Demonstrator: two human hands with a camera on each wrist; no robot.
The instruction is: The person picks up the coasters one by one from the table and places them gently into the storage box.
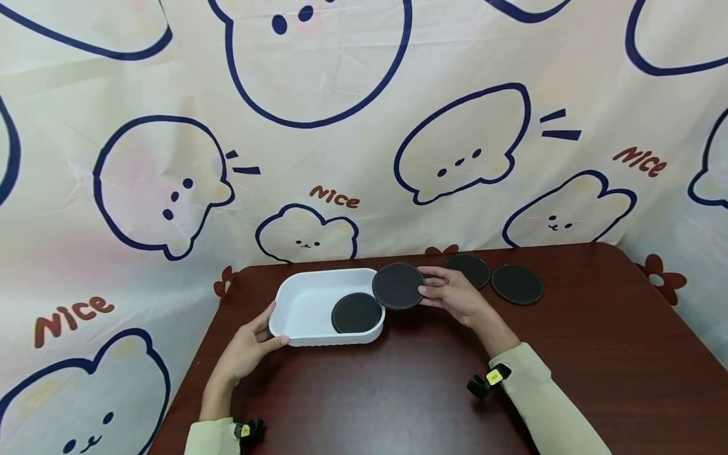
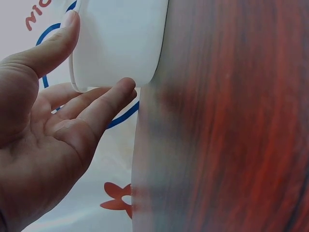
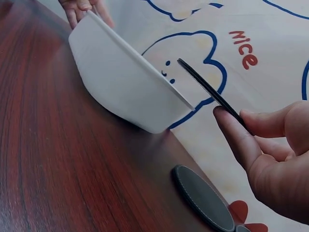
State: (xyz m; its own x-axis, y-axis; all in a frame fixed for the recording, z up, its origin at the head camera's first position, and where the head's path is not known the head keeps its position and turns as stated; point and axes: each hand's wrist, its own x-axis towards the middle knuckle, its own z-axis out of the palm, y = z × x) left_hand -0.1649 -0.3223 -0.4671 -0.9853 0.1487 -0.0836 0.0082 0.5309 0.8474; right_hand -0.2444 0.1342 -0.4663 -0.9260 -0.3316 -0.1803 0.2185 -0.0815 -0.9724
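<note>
My right hand (image 1: 454, 293) pinches a round black coaster (image 1: 398, 286) by its edge, thumb on top and fingers underneath. That coaster is held up at the right rim of a white rectangular tray (image 1: 304, 303), overlapping the rim in the head view; the right wrist view shows it tilted above the rim. Inside the tray, toward its right end, lies another black coaster (image 1: 356, 313). At the left end my left hand (image 1: 246, 347) grips the tray, thumb on the front rim and fingers around the side. In the left wrist view the fingers (image 2: 104, 106) touch the tray's end wall.
Two more black coasters lie on the dark brown table (image 1: 432, 385) at the back right: one coaster (image 1: 469, 270) partly behind my right hand, another coaster (image 1: 517, 284) beside it. A cartoon-printed cloth (image 1: 364, 158) hangs along the table's back edge.
</note>
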